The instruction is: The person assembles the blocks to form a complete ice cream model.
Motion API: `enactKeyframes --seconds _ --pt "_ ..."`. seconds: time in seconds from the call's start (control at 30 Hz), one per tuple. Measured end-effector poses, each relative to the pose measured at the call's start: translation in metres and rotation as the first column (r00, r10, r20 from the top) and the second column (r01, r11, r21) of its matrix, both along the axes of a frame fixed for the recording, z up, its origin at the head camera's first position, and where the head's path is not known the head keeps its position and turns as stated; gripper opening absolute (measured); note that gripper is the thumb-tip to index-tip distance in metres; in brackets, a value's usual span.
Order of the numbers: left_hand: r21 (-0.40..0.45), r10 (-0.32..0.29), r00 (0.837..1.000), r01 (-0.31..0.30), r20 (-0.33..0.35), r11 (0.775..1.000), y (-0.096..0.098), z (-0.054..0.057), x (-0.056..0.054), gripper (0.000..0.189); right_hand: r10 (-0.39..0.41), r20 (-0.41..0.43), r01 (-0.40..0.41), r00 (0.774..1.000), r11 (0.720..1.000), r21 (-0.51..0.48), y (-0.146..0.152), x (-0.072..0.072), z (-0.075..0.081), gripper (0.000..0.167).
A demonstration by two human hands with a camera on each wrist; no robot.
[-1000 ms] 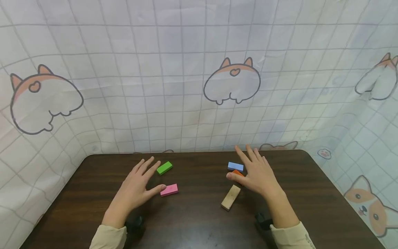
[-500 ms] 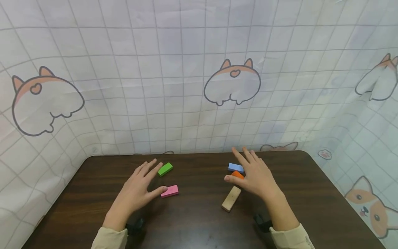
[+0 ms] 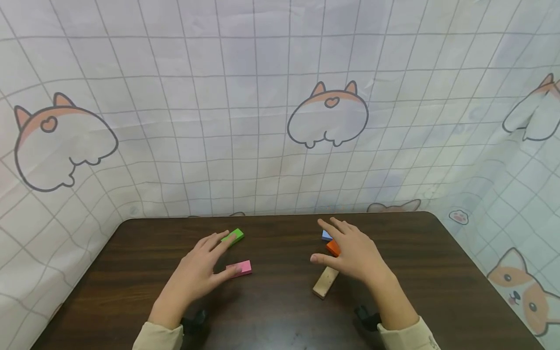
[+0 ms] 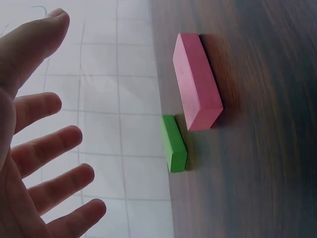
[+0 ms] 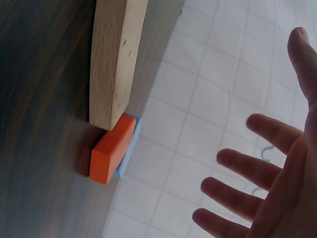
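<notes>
My left hand (image 3: pixel 199 270) hovers with spread fingers over the left side of the table, holding nothing. Its thumb overlaps a pink block (image 3: pixel 246 267) in the head view, and its index fingertip overlaps a green block (image 3: pixel 237 234). The left wrist view shows both the pink block (image 4: pixel 195 82) and the green block (image 4: pixel 174 144) lying apart from the fingers. On the other side, my right hand (image 3: pixel 356 253) is also spread and holds nothing. It partly covers a blue block (image 3: pixel 326 236) and an orange block (image 3: pixel 333 248). A plain wooden block (image 3: pixel 325 283) lies nearer me, below its thumb.
The dark wood-grain table (image 3: pixel 280 311) has rounded far corners. Right behind its far edge hangs a white gridded cloth (image 3: pixel 245 121) with cartoon dogs, which also runs along both sides. A dark wrist device (image 3: pixel 194 322) sits under each wrist.
My right hand has drawn a little left and nearer, now covering more of the blue block. My left hand has shifted slightly right, over the pink and green blocks. The blocks lie where they were.
</notes>
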State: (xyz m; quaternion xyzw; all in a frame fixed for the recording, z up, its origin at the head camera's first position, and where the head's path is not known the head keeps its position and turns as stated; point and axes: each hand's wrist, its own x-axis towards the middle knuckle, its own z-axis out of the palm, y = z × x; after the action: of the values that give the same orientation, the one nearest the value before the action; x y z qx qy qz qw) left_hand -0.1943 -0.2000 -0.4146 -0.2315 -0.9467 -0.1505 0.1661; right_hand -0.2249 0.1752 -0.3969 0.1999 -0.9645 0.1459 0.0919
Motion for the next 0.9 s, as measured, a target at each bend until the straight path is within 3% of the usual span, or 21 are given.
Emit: enactKeyframes --seconds 0.43,0.9 --pt "-0.015 -0.003 0.998 0.004 0.064 1.000 0.009 -0.009 0.001 0.061 0.027 0.132 -0.034 0.991 0.998 0.051 -0.007 0.007 0.002 0.082" --pt "-0.033 -0.054 0.993 0.058 0.106 0.998 0.010 -0.022 -0.004 0.043 0.020 0.259 -0.033 0.966 0.998 0.045 -0.011 0.009 -0.002 0.053"
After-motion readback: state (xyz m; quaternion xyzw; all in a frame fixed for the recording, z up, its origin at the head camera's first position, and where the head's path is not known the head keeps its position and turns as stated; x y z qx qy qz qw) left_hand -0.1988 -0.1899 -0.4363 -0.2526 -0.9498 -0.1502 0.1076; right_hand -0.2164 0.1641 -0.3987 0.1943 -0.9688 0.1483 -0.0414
